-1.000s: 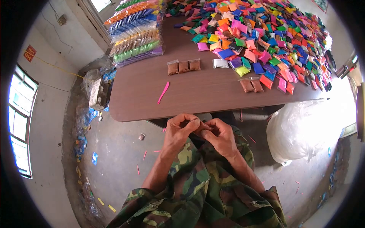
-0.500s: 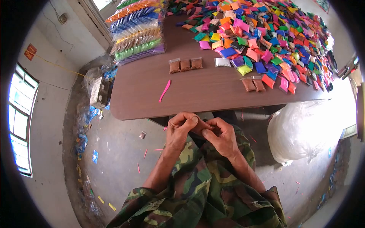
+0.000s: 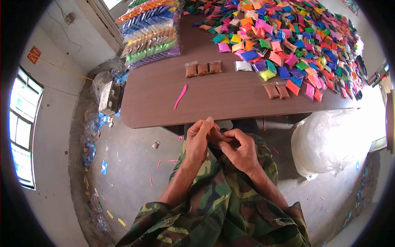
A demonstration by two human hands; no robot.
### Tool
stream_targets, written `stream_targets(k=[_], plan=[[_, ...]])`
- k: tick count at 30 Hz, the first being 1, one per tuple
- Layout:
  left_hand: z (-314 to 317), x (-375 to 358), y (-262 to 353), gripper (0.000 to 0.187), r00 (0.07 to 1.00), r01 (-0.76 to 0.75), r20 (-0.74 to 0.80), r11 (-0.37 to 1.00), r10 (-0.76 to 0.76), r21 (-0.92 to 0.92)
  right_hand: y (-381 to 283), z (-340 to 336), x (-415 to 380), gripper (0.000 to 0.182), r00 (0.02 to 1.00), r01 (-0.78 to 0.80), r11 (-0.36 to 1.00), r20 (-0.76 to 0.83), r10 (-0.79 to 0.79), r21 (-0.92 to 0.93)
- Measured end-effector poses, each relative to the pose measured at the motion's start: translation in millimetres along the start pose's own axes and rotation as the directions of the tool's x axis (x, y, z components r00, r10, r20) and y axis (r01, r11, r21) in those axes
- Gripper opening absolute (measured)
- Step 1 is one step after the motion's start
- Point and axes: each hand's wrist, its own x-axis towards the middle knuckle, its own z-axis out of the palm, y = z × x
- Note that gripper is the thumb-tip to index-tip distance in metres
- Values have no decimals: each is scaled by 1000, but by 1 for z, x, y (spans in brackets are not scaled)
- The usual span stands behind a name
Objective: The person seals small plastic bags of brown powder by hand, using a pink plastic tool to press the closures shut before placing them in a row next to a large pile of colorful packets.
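Close together over my lap, at the table's front edge, my left hand (image 3: pixel 198 140) and my right hand (image 3: pixel 240 150) pinch a small brown packet (image 3: pixel 215 135) between them. Fingers cover most of it, so its full shape is hidden. On the table (image 3: pixel 152 103) in front lies a row of three joined brown packets (image 3: pixel 203 69). A pair of similar brown packets (image 3: pixel 276 90) rests further right. Between the row and the table's front edge is a pink plastic knife-like tool (image 3: pixel 180 97).
A big heap of colourful packets (image 3: pixel 284 45) covers the table's right side. Stacked bagged strips of packets (image 3: pixel 152 41) stand at the back left. A white plastic sack (image 3: pixel 321 144) sits on the floor at right. Pink sticks and a packet (image 3: pixel 155 144) lie on the floor.
My left hand has turned slightly, its thumb now pointing more upward, while the brown packet stays between both hands. The camera view has shifted a little.
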Motion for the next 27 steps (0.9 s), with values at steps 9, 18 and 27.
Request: stream_targets(k=[9, 18, 27], plan=[[-10, 6, 11, 31, 1000, -1, -24, 996, -1, -92, 6, -7, 0, 21, 990, -141, 984, 0, 142, 107], [-9, -4, 13, 21, 992, -35, 129, 965, 2, 259, 20, -12, 4, 19, 984, -164, 935, -7, 175, 314], [-2, -7, 31, 25, 992, -119, 97, 857, 81, 501, 4, -21, 30, 23, 971, -239, 922, 83, 224, 306]])
